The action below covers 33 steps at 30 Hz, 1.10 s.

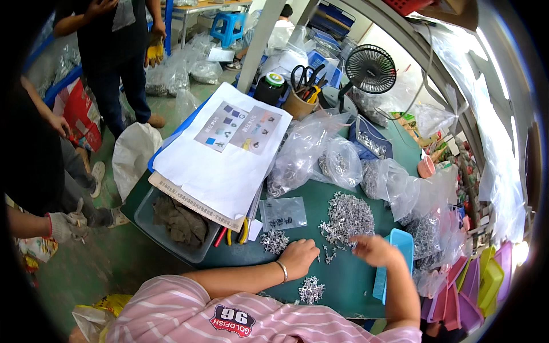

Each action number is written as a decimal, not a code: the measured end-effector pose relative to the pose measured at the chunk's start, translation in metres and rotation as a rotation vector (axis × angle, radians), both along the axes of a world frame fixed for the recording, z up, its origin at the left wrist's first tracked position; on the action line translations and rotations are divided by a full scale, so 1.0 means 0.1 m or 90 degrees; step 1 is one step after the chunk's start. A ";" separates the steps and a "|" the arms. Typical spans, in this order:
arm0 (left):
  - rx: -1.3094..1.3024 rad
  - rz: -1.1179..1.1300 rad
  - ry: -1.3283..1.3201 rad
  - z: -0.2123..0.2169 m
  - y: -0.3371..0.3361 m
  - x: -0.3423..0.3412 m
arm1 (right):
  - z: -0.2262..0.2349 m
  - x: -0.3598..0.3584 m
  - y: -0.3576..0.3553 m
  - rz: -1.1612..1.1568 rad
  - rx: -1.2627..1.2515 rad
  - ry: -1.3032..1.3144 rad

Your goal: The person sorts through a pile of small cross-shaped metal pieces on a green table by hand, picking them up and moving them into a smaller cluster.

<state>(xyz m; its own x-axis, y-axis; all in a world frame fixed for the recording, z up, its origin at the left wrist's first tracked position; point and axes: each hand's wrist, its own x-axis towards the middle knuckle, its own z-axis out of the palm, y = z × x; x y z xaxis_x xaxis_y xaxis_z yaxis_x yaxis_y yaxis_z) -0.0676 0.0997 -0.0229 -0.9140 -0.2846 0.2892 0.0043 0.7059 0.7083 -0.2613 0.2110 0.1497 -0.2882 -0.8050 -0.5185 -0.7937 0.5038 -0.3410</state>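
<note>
My left hand (300, 255), with a metal bangle on the wrist, rests curled in a fist on the green table mat (343, 280). It lies between a small heap of silvery metal parts (274, 240) and another small heap (311, 289) near the front edge. My right hand (372, 249) is bent down at the near edge of a large pile of the same parts (346, 219), its fingertips among loose pieces. A light blue tray (396, 264) sits right beside that hand. What the fingers pinch is hidden.
A small zip bag (283, 212), white picture sheets (223, 154), red and yellow pliers (235, 233) and a grey bin holding a cloth (177, 224) lie left. Clear bags of parts (320, 160), a black fan (370, 68) and a scissor cup (300, 102) stand behind. People stand at left; coloured trays (486, 280) at right.
</note>
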 end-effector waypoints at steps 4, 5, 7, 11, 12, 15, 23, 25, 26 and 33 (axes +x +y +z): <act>0.015 -0.018 -0.007 0.07 0.05 0.01 | -0.36 0.33 0.73 -0.160 -0.063 -0.050; 0.019 -0.020 0.001 0.08 0.06 0.01 | -0.39 0.40 0.81 -0.197 -0.082 -0.068; 0.016 -0.018 0.013 0.09 0.04 0.01 | -0.48 0.56 0.90 -0.265 -0.132 -0.110; -0.009 0.017 0.041 0.13 0.00 0.06 | -0.51 0.72 0.76 -0.258 -0.205 -0.070; -0.016 0.018 0.034 0.13 0.03 0.07 | -0.54 0.74 0.76 -0.265 -0.238 -0.052; -0.022 0.016 0.057 0.12 0.02 0.06 | -0.60 0.72 0.74 -0.247 -0.255 -0.013; -0.061 0.014 0.064 0.08 0.03 0.05 | -0.76 0.64 0.73 -0.220 -0.324 0.004; -0.072 0.020 0.053 0.07 0.06 0.05 | -0.76 0.68 0.77 -0.242 -0.328 0.001; -0.077 0.020 0.048 0.09 0.06 0.03 | -0.76 0.65 0.78 -0.224 -0.350 0.014; -0.002 0.038 -0.006 0.19 -0.05 -0.06 | -0.94 0.56 0.80 -0.200 -0.412 0.038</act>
<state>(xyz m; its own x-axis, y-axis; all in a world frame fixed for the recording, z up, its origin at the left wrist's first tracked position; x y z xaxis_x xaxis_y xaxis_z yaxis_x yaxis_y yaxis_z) -0.0738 0.0952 -0.0039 -0.8980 -0.3377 0.2821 -0.0439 0.7067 0.7061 -0.2049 0.2911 0.0557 -0.5688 -0.8204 0.0584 -0.6714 0.4221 -0.6092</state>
